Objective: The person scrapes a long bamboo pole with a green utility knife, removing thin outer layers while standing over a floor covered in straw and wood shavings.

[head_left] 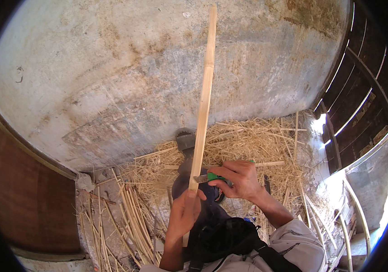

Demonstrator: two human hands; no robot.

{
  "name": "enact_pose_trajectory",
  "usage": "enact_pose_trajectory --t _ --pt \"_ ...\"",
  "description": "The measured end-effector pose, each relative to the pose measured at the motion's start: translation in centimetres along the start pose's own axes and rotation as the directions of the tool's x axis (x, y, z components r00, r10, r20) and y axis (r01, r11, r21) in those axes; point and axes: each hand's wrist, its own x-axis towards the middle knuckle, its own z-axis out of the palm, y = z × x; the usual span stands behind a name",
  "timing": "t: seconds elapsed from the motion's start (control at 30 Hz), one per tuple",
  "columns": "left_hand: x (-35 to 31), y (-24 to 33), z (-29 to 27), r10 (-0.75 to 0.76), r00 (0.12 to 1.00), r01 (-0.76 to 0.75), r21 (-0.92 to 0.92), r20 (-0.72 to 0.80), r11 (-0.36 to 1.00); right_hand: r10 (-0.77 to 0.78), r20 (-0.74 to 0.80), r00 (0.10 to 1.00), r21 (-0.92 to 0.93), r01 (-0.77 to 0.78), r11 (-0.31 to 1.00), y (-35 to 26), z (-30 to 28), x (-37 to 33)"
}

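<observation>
A long, pale bamboo strip (205, 90) rises from my lap, its far end up against the view of the wall. Near its lower end my left hand (185, 213) is closed around it, and a short piece shows below the hand. My right hand (238, 180) grips the green handle of a utility knife (213, 177). The knife's short metal blade meets the strip's right edge, just above my left hand. A node ring crosses the strip in its upper part.
Dry shavings (253, 136) cover the floor ahead, beneath a stained wall (126, 81). A bundle of thin bamboo strips (137, 217) lies at my left. At the far left stands a brown wooden panel (31, 190). Dark slats (361, 77) and several poles (359, 204) stand right.
</observation>
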Motion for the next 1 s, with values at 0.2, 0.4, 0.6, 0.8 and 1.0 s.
enact_pose_trajectory --t 0.2,0.4,0.6,0.8,1.0 --pt "-0.4 0.2 0.2 -0.015 1.000 0.015 0.017 0.006 1.000 0.011 -0.051 0.999 -0.032 -0.012 0.999 0.0 -0.1 0.0" --pt "-0.5 0.1 0.2 -0.024 1.000 0.024 0.011 -0.008 1.000 0.012 -0.077 0.997 -0.039 -0.015 0.999 0.0 0.1 0.2" --pt "-0.9 0.2 0.2 -0.015 1.000 0.015 0.016 -0.017 1.000 0.002 -0.096 0.995 -0.035 -0.005 0.999 0.1 0.4 0.3" --pt "-1.2 -0.1 -0.1 -0.010 1.000 0.011 0.051 -0.024 0.999 0.006 -0.096 0.995 -0.043 -0.011 0.999 0.2 0.5 0.5" --pt "-1.8 -0.6 -0.1 0.001 1.000 0.001 0.100 -0.017 0.995 0.050 -0.147 0.988 -0.018 -0.054 0.998 1.3 0.8 0.8"
